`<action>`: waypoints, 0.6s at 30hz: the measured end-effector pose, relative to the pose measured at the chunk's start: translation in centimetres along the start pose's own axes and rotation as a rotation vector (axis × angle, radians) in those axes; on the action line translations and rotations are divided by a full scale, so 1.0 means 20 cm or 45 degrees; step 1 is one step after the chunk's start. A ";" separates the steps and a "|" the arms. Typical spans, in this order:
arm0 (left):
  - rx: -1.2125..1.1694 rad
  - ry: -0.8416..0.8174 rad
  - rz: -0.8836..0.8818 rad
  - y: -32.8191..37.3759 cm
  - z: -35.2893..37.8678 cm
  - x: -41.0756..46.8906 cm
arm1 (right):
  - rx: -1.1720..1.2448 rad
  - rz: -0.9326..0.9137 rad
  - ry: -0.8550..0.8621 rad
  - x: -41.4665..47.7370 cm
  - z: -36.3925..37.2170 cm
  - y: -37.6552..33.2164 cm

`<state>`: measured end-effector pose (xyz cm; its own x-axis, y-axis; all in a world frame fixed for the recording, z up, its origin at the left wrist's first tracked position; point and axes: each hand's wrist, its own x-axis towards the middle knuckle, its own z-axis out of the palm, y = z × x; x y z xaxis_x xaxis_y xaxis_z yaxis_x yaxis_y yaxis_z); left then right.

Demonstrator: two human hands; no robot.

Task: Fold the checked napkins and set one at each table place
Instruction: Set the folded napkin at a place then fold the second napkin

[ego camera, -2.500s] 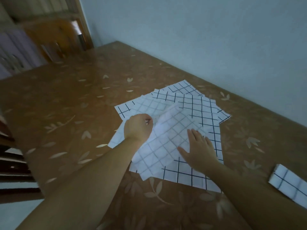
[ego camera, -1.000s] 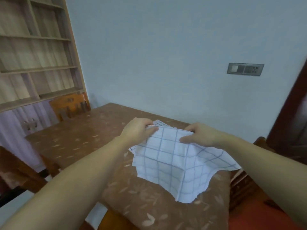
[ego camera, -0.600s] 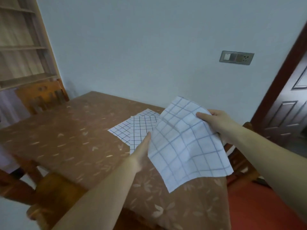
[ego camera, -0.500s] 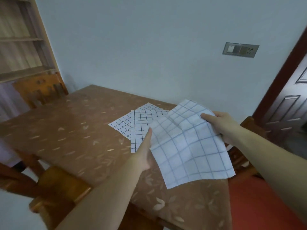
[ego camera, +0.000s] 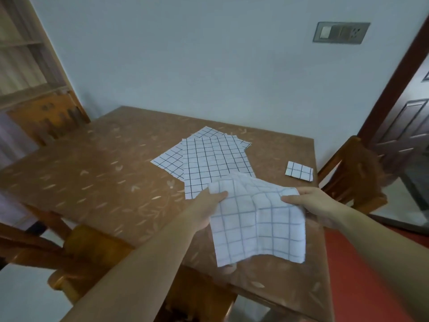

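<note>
Far left: shelf (ego camera: 23, 66), cut off by the frame and blurred. Chair (ego camera: 46, 117) sits at the table's (ego camera: 92, 170) far-left corner, with only its back showing. Stack (ego camera: 213, 163) of flat checked napkins lies mid-table, fanned. Can't count the sheets, the lower ones are mostly covered. Your left hand (ego camera: 204, 212) pinches the napkin (ego camera: 257, 224) at its top-left corner, thumb on top, fingers hidden under the cloth. Napkin is unfolded, hanging over the table's near edge. Its top edge overlaps the stack's near corner; touching or not, can't tell. Your right hand (ego camera: 311, 203) pinches the top-right corner, thumb on top, fingers hidden behind the cloth. Folded napkin (ego camera: 299, 171) lies apart near the table's right edge. Right chair (ego camera: 352, 173) is blurred, and the door (ego camera: 406, 126) is cut off.
</note>
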<state>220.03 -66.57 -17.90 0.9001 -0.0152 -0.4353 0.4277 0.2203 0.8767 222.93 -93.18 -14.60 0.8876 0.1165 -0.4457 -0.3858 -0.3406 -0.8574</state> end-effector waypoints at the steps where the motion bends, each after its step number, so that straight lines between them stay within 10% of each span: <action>1: -0.011 -0.067 0.038 0.04 0.01 -0.03 | 0.009 -0.007 -0.057 -0.02 -0.02 -0.03; 18: 0.144 -0.293 0.153 0.22 -0.07 -0.11 | 0.221 -0.045 -0.284 -0.06 -0.05 -0.20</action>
<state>219.74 -64.16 -13.33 0.9345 -0.2193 -0.2804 0.3118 0.1237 0.9421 223.73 -92.93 -10.30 0.8314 0.3343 -0.4439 -0.4101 -0.1699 -0.8961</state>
